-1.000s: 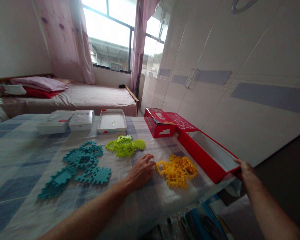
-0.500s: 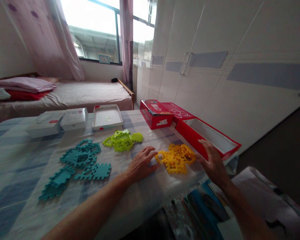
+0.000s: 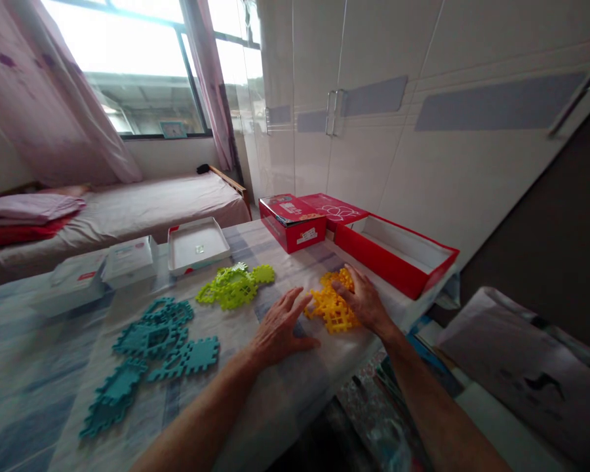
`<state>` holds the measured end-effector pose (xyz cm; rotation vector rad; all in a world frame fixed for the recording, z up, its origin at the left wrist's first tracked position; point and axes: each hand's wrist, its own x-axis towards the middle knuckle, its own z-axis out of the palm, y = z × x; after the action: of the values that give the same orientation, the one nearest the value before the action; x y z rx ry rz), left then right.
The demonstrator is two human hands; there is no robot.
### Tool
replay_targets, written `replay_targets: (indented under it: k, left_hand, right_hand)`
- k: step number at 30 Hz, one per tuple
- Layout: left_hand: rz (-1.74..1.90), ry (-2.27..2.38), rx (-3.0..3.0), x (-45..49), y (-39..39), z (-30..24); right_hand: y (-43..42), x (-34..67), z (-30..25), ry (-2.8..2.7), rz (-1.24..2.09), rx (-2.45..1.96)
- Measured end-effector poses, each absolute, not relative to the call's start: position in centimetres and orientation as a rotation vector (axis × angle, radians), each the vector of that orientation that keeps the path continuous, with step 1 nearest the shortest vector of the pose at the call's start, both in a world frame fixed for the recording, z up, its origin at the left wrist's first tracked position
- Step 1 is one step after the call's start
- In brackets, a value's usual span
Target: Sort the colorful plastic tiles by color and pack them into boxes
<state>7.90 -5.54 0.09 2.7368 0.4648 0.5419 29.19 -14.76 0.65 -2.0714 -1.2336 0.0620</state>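
A heap of yellow interlocking plastic tiles (image 3: 330, 308) lies near the table's right edge. My right hand (image 3: 364, 303) rests on the heap's right side with its fingers spread over the tiles. Flat on the cloth just left of the heap is my left hand (image 3: 280, 328), fingers apart and fingertips touching the tiles. An open red box (image 3: 398, 252) stands right behind the heap. Further left lie a heap of lime-green tiles (image 3: 233, 286) and a spread of teal tiles (image 3: 152, 341).
A shut red box (image 3: 292, 223) and a red lid (image 3: 334, 211) sit behind the open box. A white tray (image 3: 196, 244) and white boxes (image 3: 105, 269) stand at the table's back. Beds lie beyond, wardrobe doors to the right, bags and paper on the floor.
My right hand left the far corner of the open red box and came down onto the yellow tiles. The camera swung right and down. My left hand stayed beside the heap.
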Motion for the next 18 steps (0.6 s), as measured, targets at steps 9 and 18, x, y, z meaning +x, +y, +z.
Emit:
replay_targets:
  k: [9,18]
  left_hand:
    - [0.516,0.555,2.673,8.0,-5.2,-0.8]
    - [0.529,0.584,2.688,8.1,-5.1,-0.9]
  right_hand:
    - [-11.8,24.3,0.3,-1.287,-0.076,-2.087]
    - [-12.0,23.5,0.6,-1.319,-0.198,-1.911]
